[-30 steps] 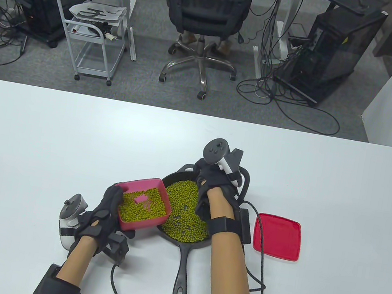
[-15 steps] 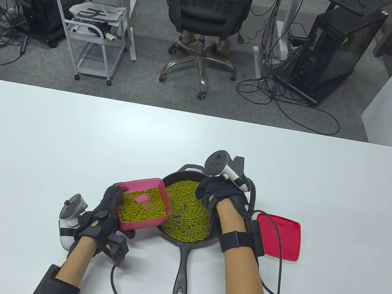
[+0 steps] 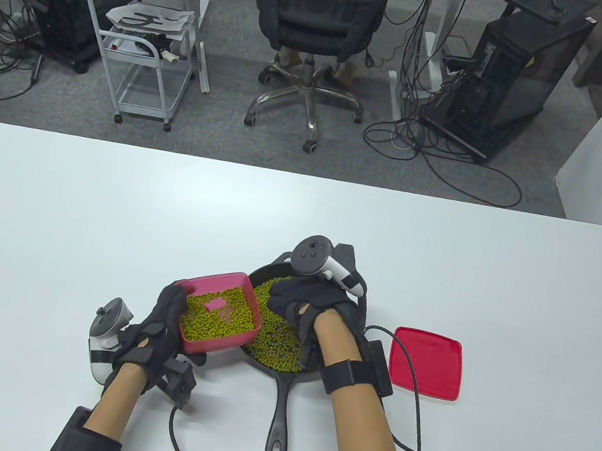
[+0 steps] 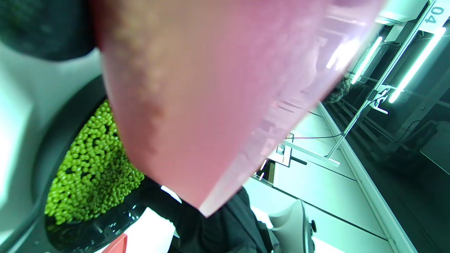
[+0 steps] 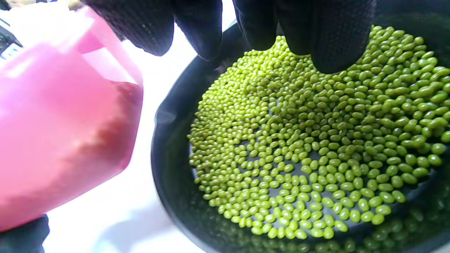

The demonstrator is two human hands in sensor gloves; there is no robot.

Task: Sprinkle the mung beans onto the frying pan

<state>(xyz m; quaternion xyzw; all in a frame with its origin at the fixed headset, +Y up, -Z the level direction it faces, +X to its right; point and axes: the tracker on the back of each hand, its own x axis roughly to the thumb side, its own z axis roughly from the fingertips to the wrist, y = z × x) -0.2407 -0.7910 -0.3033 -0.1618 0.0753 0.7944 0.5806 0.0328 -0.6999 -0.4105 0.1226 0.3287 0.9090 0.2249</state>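
Table view: my left hand (image 3: 161, 329) grips the pink square plastic tub (image 3: 220, 312) of green mung beans (image 3: 210, 322). My right hand (image 3: 306, 302) hovers over the black cast-iron frying pan (image 3: 283, 398); fingers (image 5: 327, 35) bunched, seemingly empty.

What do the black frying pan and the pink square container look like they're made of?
The black frying pan looks like cast iron: matte, thick, handle in one piece with the pan.
The pink square container looks like translucent plastic: the beans show as a shadow through its wall in the right wrist view.

Pink box (image 3: 220, 312) overhanging pan (image 3: 283, 381) rim
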